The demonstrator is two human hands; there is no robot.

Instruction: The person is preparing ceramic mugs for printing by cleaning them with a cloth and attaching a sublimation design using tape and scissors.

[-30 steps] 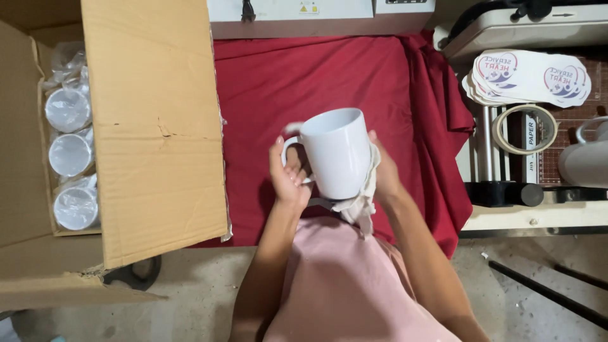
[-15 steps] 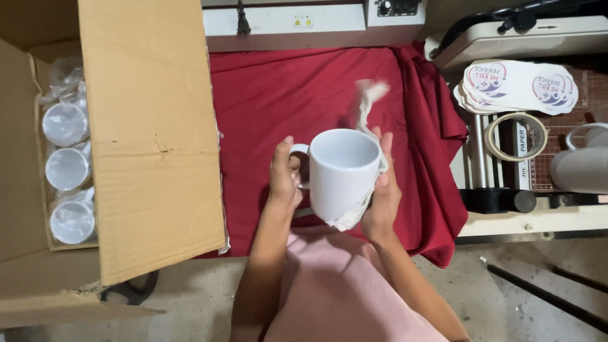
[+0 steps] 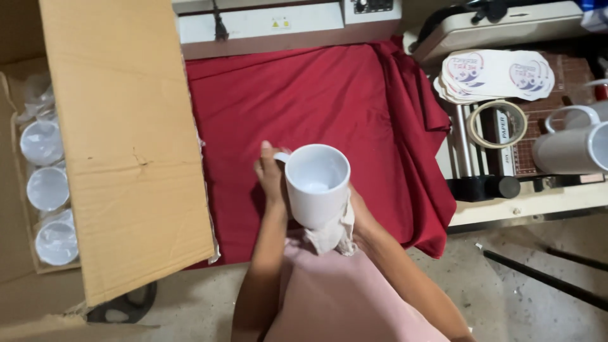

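Note:
A plain white mug [image 3: 316, 183] is held upright over the front of a red cloth [image 3: 304, 101], its open mouth facing the camera. My left hand [image 3: 271, 178] grips it by the handle side. My right hand [image 3: 358, 215] is mostly hidden behind and under the mug, pressing a pale crumpled cloth [image 3: 330, 235] against its lower side.
A large open cardboard box [image 3: 120, 145] stands at the left, with wrapped white mugs [image 3: 45, 187] in a row inside. A machine [image 3: 266, 25] sits behind the red cloth. At right lie printed round stickers [image 3: 497, 73], a tape roll [image 3: 497, 123] and white mugs [image 3: 573, 145].
The mug has tipped from its side to upright with the mouth facing up. The pale cloth, flung up behind the mug before, now hangs bunched under it.

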